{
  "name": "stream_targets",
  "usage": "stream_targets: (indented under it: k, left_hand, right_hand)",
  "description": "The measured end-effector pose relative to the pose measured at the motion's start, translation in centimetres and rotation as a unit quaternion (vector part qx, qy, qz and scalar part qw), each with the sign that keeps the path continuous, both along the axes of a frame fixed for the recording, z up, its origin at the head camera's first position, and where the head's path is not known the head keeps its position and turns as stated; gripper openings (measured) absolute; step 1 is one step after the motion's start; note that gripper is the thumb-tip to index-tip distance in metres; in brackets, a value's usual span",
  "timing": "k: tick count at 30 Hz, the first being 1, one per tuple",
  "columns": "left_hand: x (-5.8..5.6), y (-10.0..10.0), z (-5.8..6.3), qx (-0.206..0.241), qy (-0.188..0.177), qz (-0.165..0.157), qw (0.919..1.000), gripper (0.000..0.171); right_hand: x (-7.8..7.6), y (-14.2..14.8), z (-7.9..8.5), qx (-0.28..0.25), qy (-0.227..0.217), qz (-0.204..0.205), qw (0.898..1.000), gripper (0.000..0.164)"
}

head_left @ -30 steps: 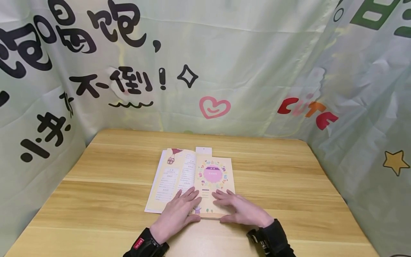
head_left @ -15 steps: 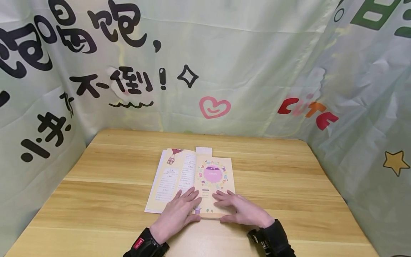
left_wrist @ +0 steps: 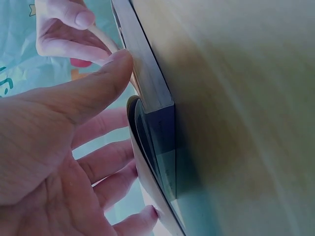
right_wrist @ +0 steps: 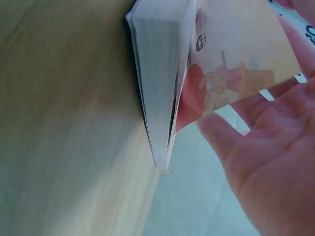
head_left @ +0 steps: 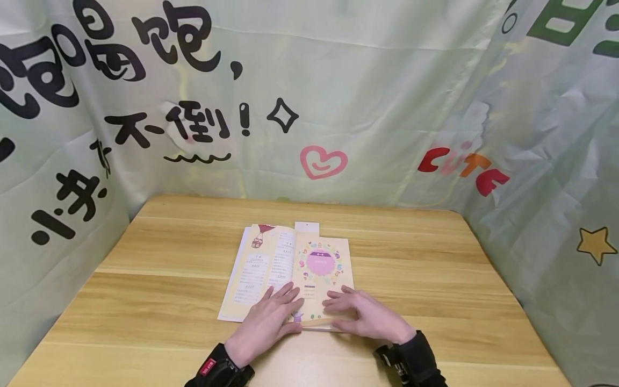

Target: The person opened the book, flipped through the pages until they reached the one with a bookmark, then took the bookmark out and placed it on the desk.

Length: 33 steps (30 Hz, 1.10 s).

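A thick book (head_left: 321,298) lies open on the table, a purple circle printed on its right page and columns of text on its left page (head_left: 253,266). My left hand (head_left: 271,321) rests across the lower middle of the book with fingers extended; in the left wrist view its thumb (left_wrist: 113,81) touches near the book's bottom edge. At the lower right, my right hand (head_left: 365,314) pinches the right page between thumb and fingers. That page (right_wrist: 241,64) is raised off the page block (right_wrist: 157,64) in the right wrist view. Part of the lower pages is hidden by both hands.
The wooden table (head_left: 411,258) extends around the book. A small white tab (head_left: 307,228) sticks out above the book's top edge. Printed cloth (head_left: 377,107) hangs behind the table and at both sides.
My right hand has shifted slightly right, and the lower right corner of the page has come up from the pages under it. The left hand has stayed put.
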<state>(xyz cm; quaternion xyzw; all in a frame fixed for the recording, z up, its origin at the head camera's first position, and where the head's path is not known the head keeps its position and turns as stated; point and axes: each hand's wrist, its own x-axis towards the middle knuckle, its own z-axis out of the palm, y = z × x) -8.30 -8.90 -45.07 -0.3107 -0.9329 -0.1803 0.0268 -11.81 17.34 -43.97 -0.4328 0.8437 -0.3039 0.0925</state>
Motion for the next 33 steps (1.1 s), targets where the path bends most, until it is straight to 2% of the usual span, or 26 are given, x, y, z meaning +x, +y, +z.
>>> stream_targets:
  k: [3, 10, 21, 28, 33]
  left_hand:
    - [0.00, -0.04, 0.08, -0.002, -0.007, -0.001, 1.0000, 0.052]
    - [0.09, -0.09, 0.18, -0.008, -0.016, 0.000, 0.9998, 0.051]
    - [0.12, -0.06, 0.32, -0.003, -0.017, 0.002, 0.9998, 0.052]
    - [0.30, 0.15, 0.26, 0.002, -0.003, 0.008, 1.0000, 0.053]
    - [0.28, 0.35, 0.09, 0.004, 0.014, 0.015, 0.9998, 0.045]
  right_hand:
    - [-0.06, 0.02, 0.06, -0.013, 0.005, -0.008, 1.000, 0.029]
    - [-0.24, -0.11, 0.04, -0.051, 0.050, -0.025, 0.997, 0.023]
    - [-0.51, -0.39, 0.14, -0.109, 0.113, -0.055, 0.986, 0.018]
    - [-0.48, -0.60, 0.22, -0.155, 0.168, -0.062, 0.971, 0.028]
    - [-0.56, -0.84, 0.17, -0.173, 0.211, -0.089, 0.958, 0.033]
